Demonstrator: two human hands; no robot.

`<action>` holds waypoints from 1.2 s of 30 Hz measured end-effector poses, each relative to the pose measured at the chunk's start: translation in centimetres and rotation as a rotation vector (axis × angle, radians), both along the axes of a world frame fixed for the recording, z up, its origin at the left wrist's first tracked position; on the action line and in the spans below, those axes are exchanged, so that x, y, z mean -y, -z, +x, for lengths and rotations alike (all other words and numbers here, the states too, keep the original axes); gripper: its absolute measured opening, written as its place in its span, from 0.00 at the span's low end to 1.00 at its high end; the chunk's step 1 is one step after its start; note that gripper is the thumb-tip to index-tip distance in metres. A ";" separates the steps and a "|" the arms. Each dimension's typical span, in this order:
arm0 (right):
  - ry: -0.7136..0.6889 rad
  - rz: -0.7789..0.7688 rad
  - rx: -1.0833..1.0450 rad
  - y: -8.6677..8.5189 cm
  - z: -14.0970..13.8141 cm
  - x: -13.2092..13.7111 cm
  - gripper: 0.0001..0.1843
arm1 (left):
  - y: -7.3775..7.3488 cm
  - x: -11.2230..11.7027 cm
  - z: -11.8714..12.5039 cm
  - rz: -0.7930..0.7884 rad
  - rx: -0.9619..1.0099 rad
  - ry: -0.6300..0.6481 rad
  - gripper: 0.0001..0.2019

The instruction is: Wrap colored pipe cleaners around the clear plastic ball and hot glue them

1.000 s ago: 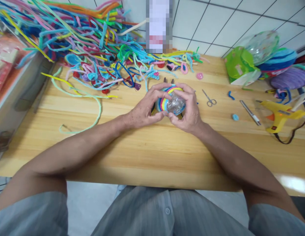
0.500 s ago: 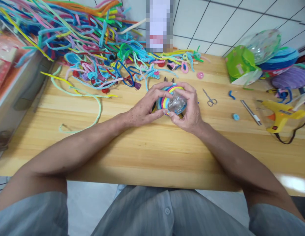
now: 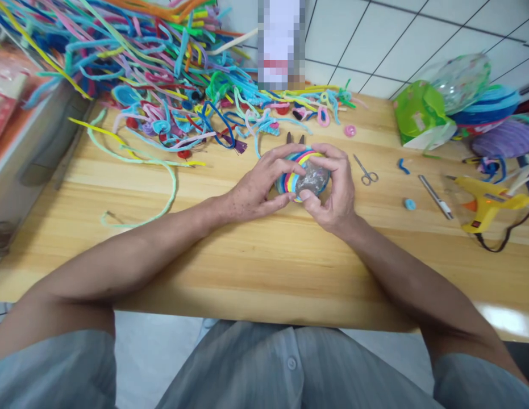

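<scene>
Between my two hands is a rounded, clear plastic ball-like form [image 3: 314,177], partly wrapped with rows of coloured pipe cleaners in blue, yellow, pink and light blue. My left hand [image 3: 268,184] curls round its striped left side, thumb at the near edge. My right hand [image 3: 336,184] wraps the bare right side, with the thumb pressed on the near surface. Fingers cover much of the form, and its underside is hidden. Just beyond it, two dark tips of a tool [image 3: 295,138] poke out; the rest of that tool lies out of sight.
Tangled pipe cleaners [image 3: 153,74] heap at the back left beside a box [image 3: 46,142]. To the right lie small scissors [image 3: 366,171], a utility knife [image 3: 436,196], a blue round piece [image 3: 409,203] and a yellow glue gun [image 3: 481,199]. A green packet [image 3: 421,113] stands behind.
The hands and the wrapped form have shifted slightly right, and the right hand's fingers sit a little farther from the left's. More of the clear surface shows between them.
</scene>
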State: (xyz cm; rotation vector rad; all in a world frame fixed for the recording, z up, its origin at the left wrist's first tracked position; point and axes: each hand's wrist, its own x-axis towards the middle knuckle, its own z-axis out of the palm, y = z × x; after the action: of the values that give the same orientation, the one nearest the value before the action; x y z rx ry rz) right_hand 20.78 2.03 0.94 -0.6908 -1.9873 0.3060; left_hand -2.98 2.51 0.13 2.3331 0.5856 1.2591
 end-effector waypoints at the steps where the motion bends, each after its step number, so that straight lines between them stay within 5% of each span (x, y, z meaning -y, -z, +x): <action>1: 0.007 0.003 -0.009 -0.1 -0.1 0.1 0.29 | 0.0 0.1 0.0 0.000 0.001 0.002 0.20; 28: 0.123 -0.009 0.024 -0.9 -0.1 0.8 0.22 | -0.3 0.5 0.1 -0.022 -0.048 -0.019 0.21; 36: 0.042 -0.043 0.004 -0.7 0.1 0.6 0.23 | -0.2 0.4 0.1 0.005 -0.037 -0.018 0.19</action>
State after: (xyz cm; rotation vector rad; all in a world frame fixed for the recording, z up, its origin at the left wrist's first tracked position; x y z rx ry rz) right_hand 20.84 1.39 1.60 -0.7600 -1.9717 0.3230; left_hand -2.87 2.10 0.33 2.3643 0.6183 1.2292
